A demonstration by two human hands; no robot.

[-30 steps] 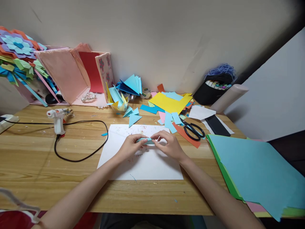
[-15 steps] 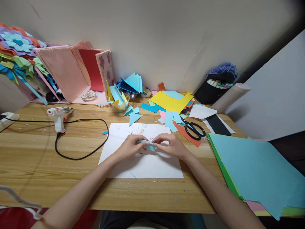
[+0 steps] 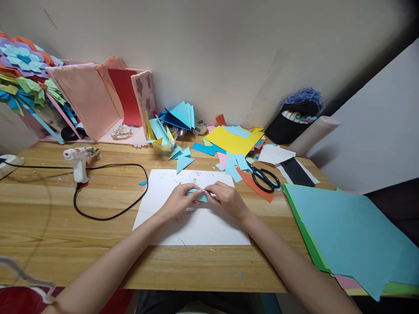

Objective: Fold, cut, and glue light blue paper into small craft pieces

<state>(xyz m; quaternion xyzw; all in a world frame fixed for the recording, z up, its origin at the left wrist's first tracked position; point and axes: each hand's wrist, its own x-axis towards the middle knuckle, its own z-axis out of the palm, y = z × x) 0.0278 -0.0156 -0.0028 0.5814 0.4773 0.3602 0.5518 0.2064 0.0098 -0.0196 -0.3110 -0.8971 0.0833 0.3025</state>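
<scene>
Near the middle of the frame, the left hand [image 3: 179, 202] grips a small light blue paper piece [image 3: 202, 196] between thumb and fingers, while the right hand [image 3: 228, 199] pinches its right end, fingertips closed on it. Both hands are over a white sheet [image 3: 199, 226] on the wooden tabletop [image 3: 108, 255]. Just beyond the sheet's upper edge rests a light blue folded triangle [image 3: 184, 163]. Black-handled scissors [image 3: 264, 179] lie right of the sheet, beside an orange paper strip [image 3: 254, 186]. A white glue gun [image 3: 79, 165] stands at left, and large blue paper [image 3: 350, 231] fills the lower right.
</scene>
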